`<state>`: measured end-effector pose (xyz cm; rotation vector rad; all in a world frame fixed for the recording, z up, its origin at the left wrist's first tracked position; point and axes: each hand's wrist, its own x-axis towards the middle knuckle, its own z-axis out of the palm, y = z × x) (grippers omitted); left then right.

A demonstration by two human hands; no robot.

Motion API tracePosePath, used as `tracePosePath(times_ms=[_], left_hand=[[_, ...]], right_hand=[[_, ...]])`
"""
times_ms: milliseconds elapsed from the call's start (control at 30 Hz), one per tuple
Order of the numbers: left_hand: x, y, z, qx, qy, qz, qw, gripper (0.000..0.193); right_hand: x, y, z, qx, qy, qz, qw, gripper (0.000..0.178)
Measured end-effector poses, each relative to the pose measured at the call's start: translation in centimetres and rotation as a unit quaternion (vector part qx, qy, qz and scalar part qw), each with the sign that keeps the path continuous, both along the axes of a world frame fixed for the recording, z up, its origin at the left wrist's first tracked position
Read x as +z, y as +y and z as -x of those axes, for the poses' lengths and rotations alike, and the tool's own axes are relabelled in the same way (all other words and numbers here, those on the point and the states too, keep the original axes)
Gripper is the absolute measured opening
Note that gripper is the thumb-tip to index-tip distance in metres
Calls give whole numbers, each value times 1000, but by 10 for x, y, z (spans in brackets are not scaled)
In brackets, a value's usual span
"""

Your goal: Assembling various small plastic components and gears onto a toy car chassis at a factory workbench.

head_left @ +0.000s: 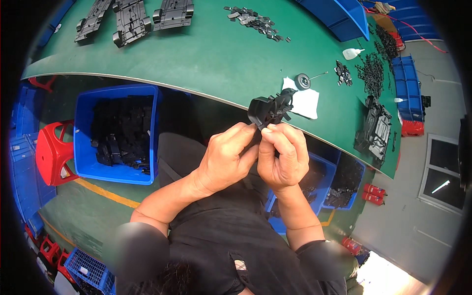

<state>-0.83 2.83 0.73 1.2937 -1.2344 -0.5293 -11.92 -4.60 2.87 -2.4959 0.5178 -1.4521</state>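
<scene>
Both of my hands are raised together at the table's front edge, around a black moulded plastic part [264, 109] that looks like a toy-car chassis piece. My left hand [222, 156] grips its near end, fingers closed. Against the same end, my right hand [284, 156] is pinched, thumb and forefinger together; anything small between those fingertips is hidden. The part's far end reaches over a white sheet [307, 104] on the table. Just beyond lies a black wheel [303, 81] on a thin metal axle.
On the green table [196, 59] are several black chassis [132, 24], a pile of small black pieces [255, 22], a white squeeze bottle [351, 53] and a chassis at right [374, 130]. A blue bin [156, 137] of black parts and a red stool [49, 155] stand at lower left.
</scene>
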Motion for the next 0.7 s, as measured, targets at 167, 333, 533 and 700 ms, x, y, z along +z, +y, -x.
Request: tracePosePath(times_ms=[167, 333, 533, 700], left_hand=[[0, 0, 1, 0, 12, -2, 1000, 28], [0, 1, 0, 0, 15, -10, 1000, 27], [1, 4, -1, -15, 42, -39, 998, 25], [2, 10, -11, -53, 149, -128, 979, 25]], right_hand=[[-1, -2, -2, 5, -5, 3, 1000, 25], [-3, -2, -1, 9, -5, 3, 1000, 26], [-1, 1, -1, 18, -24, -20, 999, 35], [-2, 7, 14, -26, -44, -103, 993, 37]])
